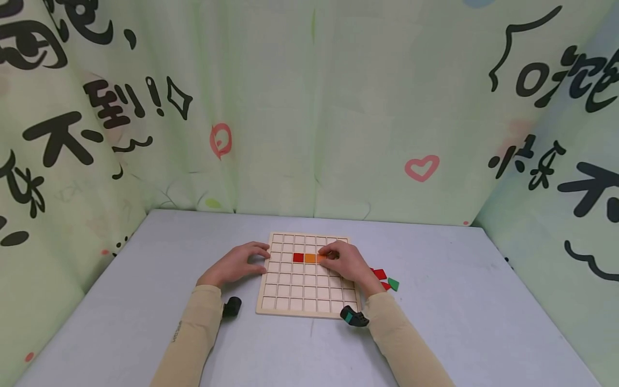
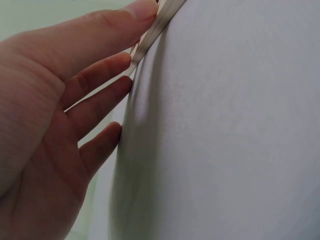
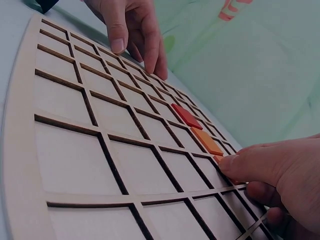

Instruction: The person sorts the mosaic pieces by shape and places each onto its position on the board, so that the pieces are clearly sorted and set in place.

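Board with square cells lies on the pale table. Left hand touches its left edge, fingers spread loosely, gripping nothing. Right hand pinches the held tile, orange and mostly hidden under the fingertips, just beside the orange tile; next in this same row sits the red tile. Near the right wrist, loose tiles, red and green, lie beside the board

The head view is evenly bright, 2 wrist views dimmer, perhaps soft.
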A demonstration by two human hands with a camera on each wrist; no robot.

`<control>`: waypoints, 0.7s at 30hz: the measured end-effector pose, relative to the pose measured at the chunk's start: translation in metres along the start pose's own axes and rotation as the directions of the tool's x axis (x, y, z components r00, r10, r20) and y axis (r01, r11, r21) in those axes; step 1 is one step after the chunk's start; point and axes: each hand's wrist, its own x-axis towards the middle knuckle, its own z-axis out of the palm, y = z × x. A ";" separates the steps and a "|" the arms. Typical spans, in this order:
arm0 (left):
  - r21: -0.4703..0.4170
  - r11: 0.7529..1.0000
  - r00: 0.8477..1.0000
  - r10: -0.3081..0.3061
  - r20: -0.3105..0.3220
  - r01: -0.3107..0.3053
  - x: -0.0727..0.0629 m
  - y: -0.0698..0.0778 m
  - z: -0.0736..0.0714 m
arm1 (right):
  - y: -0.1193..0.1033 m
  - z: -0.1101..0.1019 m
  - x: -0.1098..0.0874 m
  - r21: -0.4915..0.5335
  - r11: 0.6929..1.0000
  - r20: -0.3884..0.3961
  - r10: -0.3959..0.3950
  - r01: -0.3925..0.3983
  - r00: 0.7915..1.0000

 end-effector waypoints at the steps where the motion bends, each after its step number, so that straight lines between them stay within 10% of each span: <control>1: 0.001 1.000 1.000 0.001 0.000 -0.001 0.000 0.000 0.000 | 0.000 0.000 0.000 0.000 1.000 -0.001 0.000 0.000 1.000; 21: -0.005 1.000 1.000 -0.005 0.005 0.005 0.000 0.001 -0.001 | 0.002 0.001 0.000 0.020 1.000 -0.013 0.016 -0.015 1.000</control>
